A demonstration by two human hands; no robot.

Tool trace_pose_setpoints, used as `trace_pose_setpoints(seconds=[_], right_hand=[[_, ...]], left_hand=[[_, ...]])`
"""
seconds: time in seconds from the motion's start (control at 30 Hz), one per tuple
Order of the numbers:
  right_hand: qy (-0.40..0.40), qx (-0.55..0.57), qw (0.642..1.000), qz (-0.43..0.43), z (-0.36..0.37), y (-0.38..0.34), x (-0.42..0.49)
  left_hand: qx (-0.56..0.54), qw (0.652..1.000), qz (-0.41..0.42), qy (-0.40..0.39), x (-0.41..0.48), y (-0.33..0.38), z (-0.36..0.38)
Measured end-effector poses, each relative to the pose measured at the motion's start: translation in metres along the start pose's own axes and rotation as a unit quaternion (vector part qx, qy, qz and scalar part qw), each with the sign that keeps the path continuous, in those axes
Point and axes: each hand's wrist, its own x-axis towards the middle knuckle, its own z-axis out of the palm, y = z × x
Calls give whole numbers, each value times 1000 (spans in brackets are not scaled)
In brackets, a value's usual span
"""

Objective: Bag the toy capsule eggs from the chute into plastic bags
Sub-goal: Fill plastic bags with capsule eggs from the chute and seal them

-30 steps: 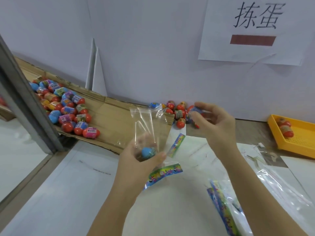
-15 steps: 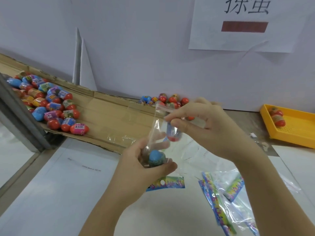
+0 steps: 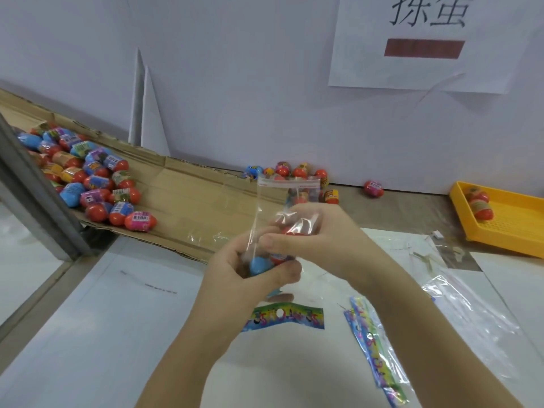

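The clear plastic bag is held upright above the worktop and contains a blue capsule egg and a red capsule egg. The left grip curls round its lower end. The right grip pinches its middle. Loose eggs lie on the cardboard chute.

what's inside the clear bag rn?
In the clear bag: blue egg at the bottom, red egg beside it, more red higher up. Left hand and right hand cover the rest; no firm count.

A clear plastic bag stood upright, a blue egg at its bottom and a red egg above; loose capsule eggs crowded the cardboard chute.
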Motion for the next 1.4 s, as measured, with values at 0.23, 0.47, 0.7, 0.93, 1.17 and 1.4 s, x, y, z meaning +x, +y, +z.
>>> trace_pose_setpoints(seconds=[0.23,0.47,0.7,0.93,1.17,1.4], right_hand=[[43,130,985,-102,12,-1,2],[156,182,967,-82,-7,21,44],[189,-360,895,184,-60,105,110],[316,17,941,-118,-42,47,77],[139,-30,950,-279,-19,-16,-4],[225,-235,918,-227,-24,-10,-7]], left_hand=[[-30,998,-18,46,1,4,-5],[-30,996,-37,71,4,-1,-8],[-56,994,-49,79,9,1,-11],[-13,998,-23,57,9,-4,-11],[76,995,28,65,4,-11,-5],[46,997,61,-23,-2,-4,3]])
